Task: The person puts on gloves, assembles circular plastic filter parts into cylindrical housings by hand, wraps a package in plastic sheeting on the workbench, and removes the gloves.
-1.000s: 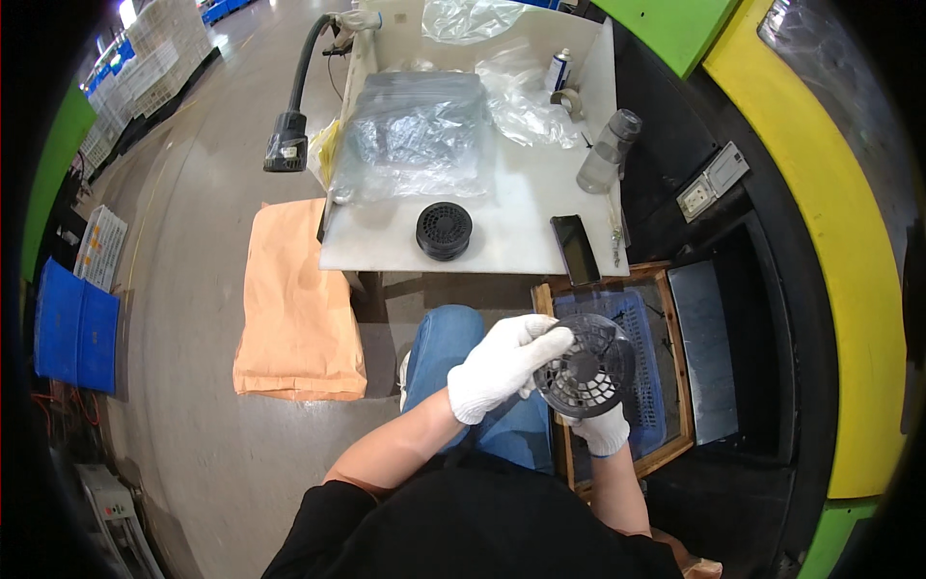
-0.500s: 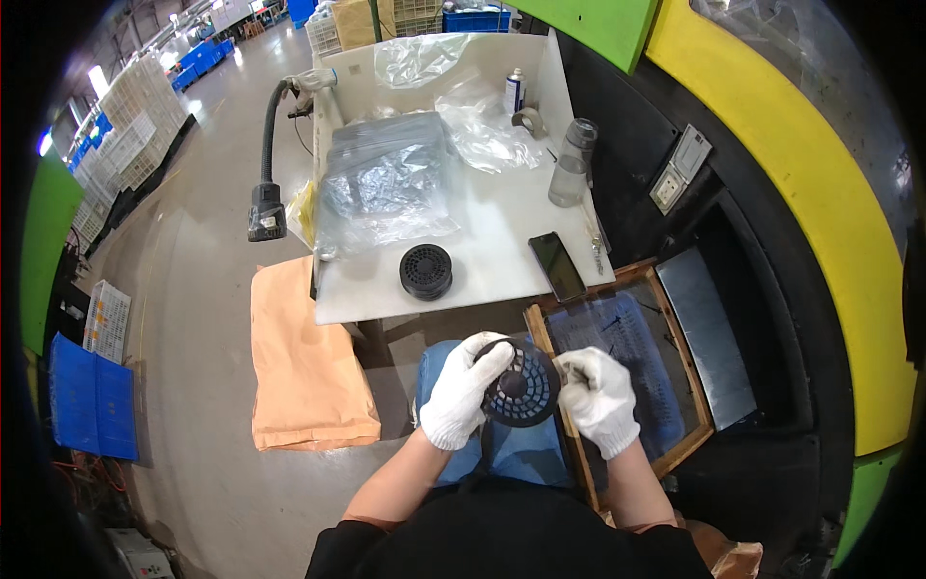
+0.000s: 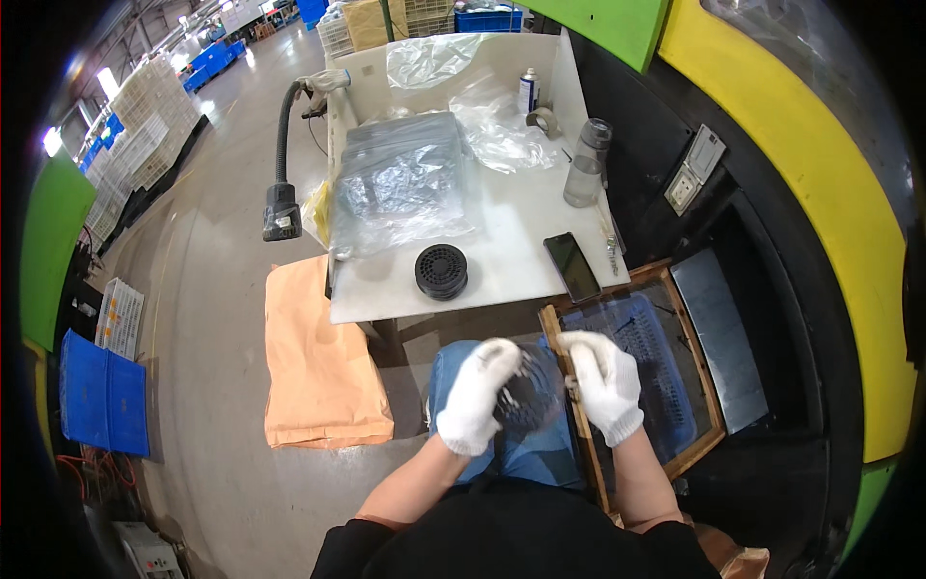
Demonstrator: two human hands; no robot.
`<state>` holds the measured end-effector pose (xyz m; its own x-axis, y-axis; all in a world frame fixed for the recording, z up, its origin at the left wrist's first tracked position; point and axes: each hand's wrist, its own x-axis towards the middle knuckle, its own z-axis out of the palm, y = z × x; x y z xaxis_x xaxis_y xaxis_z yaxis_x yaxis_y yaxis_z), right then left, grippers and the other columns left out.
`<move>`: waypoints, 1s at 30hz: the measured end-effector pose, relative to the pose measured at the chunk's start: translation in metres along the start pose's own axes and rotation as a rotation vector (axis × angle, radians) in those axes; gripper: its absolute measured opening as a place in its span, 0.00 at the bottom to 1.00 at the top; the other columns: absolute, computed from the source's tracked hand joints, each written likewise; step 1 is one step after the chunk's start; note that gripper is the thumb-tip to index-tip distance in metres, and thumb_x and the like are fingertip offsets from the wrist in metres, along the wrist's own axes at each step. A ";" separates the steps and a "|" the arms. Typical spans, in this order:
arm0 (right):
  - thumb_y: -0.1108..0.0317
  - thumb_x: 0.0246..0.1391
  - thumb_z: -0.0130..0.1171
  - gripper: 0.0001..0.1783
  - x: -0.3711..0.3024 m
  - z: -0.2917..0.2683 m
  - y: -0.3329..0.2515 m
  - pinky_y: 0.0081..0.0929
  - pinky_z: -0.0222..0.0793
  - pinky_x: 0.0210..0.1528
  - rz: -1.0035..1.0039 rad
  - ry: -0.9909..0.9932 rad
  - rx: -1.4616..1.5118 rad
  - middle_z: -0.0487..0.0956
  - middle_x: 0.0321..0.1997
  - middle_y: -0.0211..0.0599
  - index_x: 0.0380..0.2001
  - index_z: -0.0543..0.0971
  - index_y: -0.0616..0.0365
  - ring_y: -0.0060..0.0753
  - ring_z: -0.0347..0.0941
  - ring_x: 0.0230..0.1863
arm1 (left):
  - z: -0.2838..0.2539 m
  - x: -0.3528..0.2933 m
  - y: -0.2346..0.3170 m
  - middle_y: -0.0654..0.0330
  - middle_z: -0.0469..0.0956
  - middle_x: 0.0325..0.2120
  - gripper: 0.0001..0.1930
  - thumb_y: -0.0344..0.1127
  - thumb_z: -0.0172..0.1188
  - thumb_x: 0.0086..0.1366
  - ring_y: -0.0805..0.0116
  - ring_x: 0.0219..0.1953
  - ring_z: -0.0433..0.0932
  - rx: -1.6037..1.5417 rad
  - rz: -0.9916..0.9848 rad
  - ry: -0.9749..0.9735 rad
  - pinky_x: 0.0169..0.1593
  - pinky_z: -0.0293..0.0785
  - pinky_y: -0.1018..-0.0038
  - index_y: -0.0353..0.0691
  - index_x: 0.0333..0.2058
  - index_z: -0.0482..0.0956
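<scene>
**Operator:** Where was the black disc (image 3: 530,398), and how did my hands stand?

**Inspector:** You had it clamped in your left hand (image 3: 477,398), on the side facing your right, above your jeans (image 3: 550,456). Motion blurred it, so its slots could not be read clearly. Your right hand (image 3: 605,386) was apart from it, just to its right, fingers bent. Whether those fingers pinched anything small could not be told.

**Operator:** What had changed?

**Inspector:** Half a second earlier, the slotted face showed plainly, with your right fingertips just beside its edge. By this moment the disc had tilted in your left grip. As judged, your left hand alone bore and turned it, and such blur allowed no finding on its surface.

**Operator:** What lay around my hands?

**Inspector:** A round black part (image 3: 441,272) sat on the white table (image 3: 506,280), ahead of your left hand and untouched. A phone (image 3: 572,266) lay ahead of your right hand; a blue basket (image 3: 678,405) stood below and to its right.
</scene>
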<state>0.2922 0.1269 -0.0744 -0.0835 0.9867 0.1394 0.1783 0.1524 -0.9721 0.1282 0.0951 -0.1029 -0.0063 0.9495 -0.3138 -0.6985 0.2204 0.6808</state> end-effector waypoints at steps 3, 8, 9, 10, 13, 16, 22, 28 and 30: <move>0.68 0.57 0.55 0.09 -0.008 -0.009 0.015 0.22 0.74 0.32 -0.247 -0.089 -0.361 0.82 0.31 0.43 0.36 0.81 0.59 0.30 0.79 0.28 | -0.013 0.013 0.014 0.64 0.76 0.29 0.07 0.35 0.54 0.67 0.78 0.29 0.75 -0.087 0.169 0.155 0.34 0.75 0.80 0.39 0.38 0.73; 0.63 0.65 0.47 0.15 -0.006 -0.016 0.029 0.16 0.69 0.28 0.126 -0.025 0.023 0.79 0.29 0.27 0.38 0.78 0.63 0.17 0.72 0.25 | 0.000 0.005 0.025 0.65 0.76 0.31 0.09 0.37 0.51 0.69 0.80 0.31 0.75 0.026 0.172 0.103 0.37 0.74 0.81 0.37 0.40 0.73; 0.63 0.65 0.45 0.15 -0.005 -0.017 0.023 0.15 0.59 0.21 0.220 -0.045 0.109 0.73 0.21 0.24 0.37 0.78 0.63 0.14 0.64 0.18 | 0.002 0.002 0.025 0.64 0.77 0.32 0.10 0.37 0.49 0.70 0.80 0.33 0.75 0.032 0.157 0.085 0.39 0.73 0.81 0.37 0.41 0.73; 0.63 0.66 0.44 0.16 -0.004 -0.015 0.018 0.14 0.49 0.13 0.314 -0.062 0.194 0.68 0.14 0.21 0.35 0.78 0.63 0.10 0.55 0.11 | 0.003 0.001 0.023 0.64 0.77 0.32 0.10 0.37 0.49 0.70 0.80 0.33 0.75 0.031 0.154 0.085 0.39 0.73 0.81 0.37 0.41 0.73; 0.60 0.67 0.41 0.20 -0.002 -0.012 0.008 0.13 0.48 0.14 0.336 -0.090 0.166 0.63 0.12 0.19 0.34 0.77 0.64 0.09 0.53 0.11 | 0.003 0.000 0.020 0.64 0.77 0.33 0.10 0.37 0.49 0.70 0.80 0.34 0.75 0.035 0.177 0.052 0.40 0.73 0.81 0.37 0.43 0.73; 0.61 0.67 0.40 0.20 -0.003 -0.016 0.008 0.12 0.52 0.18 0.363 -0.141 0.248 0.67 0.16 0.23 0.35 0.77 0.64 0.11 0.56 0.15 | 0.005 -0.003 0.022 0.63 0.77 0.34 0.11 0.36 0.48 0.70 0.79 0.34 0.75 0.093 0.163 0.042 0.41 0.73 0.80 0.36 0.43 0.73; 0.53 0.54 0.60 0.20 -0.009 -0.004 0.019 0.29 0.72 0.28 -0.138 -0.130 -0.019 0.77 0.26 0.36 0.34 0.76 0.62 0.29 0.75 0.27 | 0.016 -0.011 0.027 0.60 0.79 0.31 0.11 0.36 0.54 0.66 0.76 0.36 0.76 0.823 0.290 -0.053 0.42 0.72 0.78 0.34 0.38 0.77; 0.60 0.60 0.55 0.14 -0.035 0.023 -0.002 0.19 0.61 0.23 0.396 -0.355 0.528 0.72 0.20 0.23 0.25 0.74 0.58 0.13 0.64 0.21 | 0.009 -0.015 -0.019 0.69 0.70 0.23 0.10 0.35 0.52 0.68 0.83 0.28 0.66 0.340 0.338 -0.030 0.33 0.66 0.81 0.37 0.28 0.73; 0.65 0.62 0.50 0.12 -0.040 0.033 0.004 0.15 0.59 0.25 0.439 -0.348 0.704 0.71 0.24 0.17 0.25 0.74 0.57 0.09 0.61 0.23 | 0.002 -0.021 -0.037 0.69 0.69 0.23 0.13 0.38 0.49 0.70 0.83 0.28 0.65 0.111 0.452 0.049 0.33 0.64 0.81 0.39 0.27 0.73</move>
<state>0.2640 0.0860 -0.0895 -0.4625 0.8575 -0.2256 -0.3684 -0.4173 -0.8308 0.1553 0.0675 -0.1203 -0.3283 0.9446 0.0019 -0.5371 -0.1883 0.8222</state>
